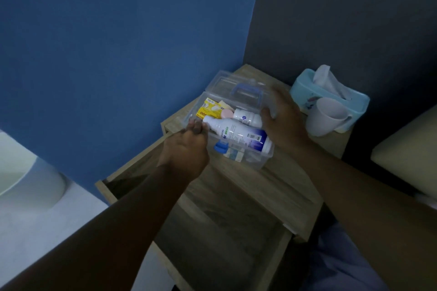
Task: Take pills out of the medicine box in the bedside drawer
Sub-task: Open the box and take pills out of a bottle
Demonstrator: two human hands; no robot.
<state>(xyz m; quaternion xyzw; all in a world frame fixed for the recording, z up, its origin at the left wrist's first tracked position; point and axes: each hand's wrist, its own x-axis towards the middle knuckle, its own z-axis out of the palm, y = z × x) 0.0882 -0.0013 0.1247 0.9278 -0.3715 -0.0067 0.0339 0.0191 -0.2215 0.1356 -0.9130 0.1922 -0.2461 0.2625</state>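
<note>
A clear plastic medicine box [256, 160] stands on the wooden bedside table, its lid [222, 82] with a blue handle swung up and back. Inside lie a large white bottle with a blue label [238, 136], a smaller white bottle [247, 117], a yellow pill packet [209, 111] and a pink round item [227, 114]. My left hand [186, 146] grips the box's left rim beside the big bottle's cap. My right hand [283, 120] holds the box's right side where the lid hinges.
The bedside drawer [212, 238] is pulled out below the box. A blue tissue box [305, 85] and a white mug [327, 117] stand at the table's back right. A blue wall is on the left; a bed edge [406, 149] is at the right.
</note>
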